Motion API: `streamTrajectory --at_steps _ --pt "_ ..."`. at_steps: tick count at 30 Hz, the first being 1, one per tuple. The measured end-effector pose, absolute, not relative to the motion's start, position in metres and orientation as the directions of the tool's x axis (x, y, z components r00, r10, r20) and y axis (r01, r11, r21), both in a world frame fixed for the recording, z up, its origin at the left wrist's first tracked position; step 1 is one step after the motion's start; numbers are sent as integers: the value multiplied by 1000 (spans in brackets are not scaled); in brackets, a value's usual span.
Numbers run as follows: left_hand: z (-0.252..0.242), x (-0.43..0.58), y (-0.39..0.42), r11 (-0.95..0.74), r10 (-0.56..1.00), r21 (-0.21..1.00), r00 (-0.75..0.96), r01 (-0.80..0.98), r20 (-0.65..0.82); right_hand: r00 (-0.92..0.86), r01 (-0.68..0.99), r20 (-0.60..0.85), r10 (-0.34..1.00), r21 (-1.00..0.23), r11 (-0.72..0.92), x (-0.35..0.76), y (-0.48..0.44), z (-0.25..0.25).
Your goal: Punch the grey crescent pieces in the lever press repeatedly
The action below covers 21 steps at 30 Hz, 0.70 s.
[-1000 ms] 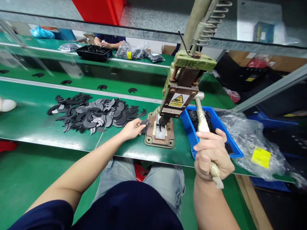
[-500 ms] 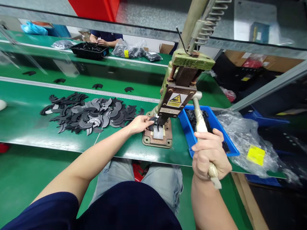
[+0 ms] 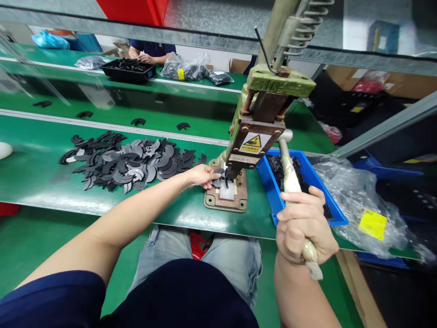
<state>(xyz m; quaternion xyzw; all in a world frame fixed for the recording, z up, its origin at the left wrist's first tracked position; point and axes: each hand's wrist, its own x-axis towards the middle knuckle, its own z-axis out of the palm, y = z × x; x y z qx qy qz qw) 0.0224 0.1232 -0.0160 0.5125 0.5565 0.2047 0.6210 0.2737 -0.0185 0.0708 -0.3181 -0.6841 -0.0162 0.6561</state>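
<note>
My left hand [image 3: 204,176] pinches a curved dark plastic piece [image 3: 217,181] at the foot of a green hand press [image 3: 254,123]. That piece lies over the press's base plate [image 3: 226,205], just under the ram [image 3: 235,172]; exactly how it sits there is partly hidden by my fingers. Around the press's tape-wrapped lever [image 3: 291,175], my right hand [image 3: 303,225] is closed, low and to the right. A heap of similar curved grey and black pieces [image 3: 136,161] lies on the green bench left of the press.
Right of the press stands a blue bin [image 3: 273,196] of black parts, beside a clear plastic bag [image 3: 344,200]. Several dark pieces rest on the green strip [image 3: 112,111] behind the bench. Farther back are a black tray [image 3: 128,75] and another person's hands [image 3: 145,58].
The held piece has turned slightly at the press, and its lighter face shows more. My right hand stays on the lever, which appears little changed; the view has shifted slightly.
</note>
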Motion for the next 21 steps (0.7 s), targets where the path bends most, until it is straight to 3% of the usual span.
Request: streamTrajectory --at_steps 4,9,13,16,18,19,21 --pt "-18 23 120 446 811 860 296 246 -505 78 451 916 393 -384 806 269 -17 87" --pt "-22 25 109 377 864 908 284 180 -415 240 372 893 382 -447 813 260 5 163" --pt "-20 17 91 299 900 948 297 109 -318 136 311 894 428 -448 838 266 27 200" --pt "-13 0 74 233 912 970 331 69 -242 193 500 929 316 -371 783 275 31 169" --pt "-5 -12 61 212 911 976 352 50 -216 243 661 921 304 -387 643 276 26 125" --pt "-1 -18 55 209 908 977 362 46 -211 212 712 898 385 -412 569 275 22 101" --pt "8 -25 44 212 896 976 389 48 -214 -20 721 785 619 -418 553 266 11 58"
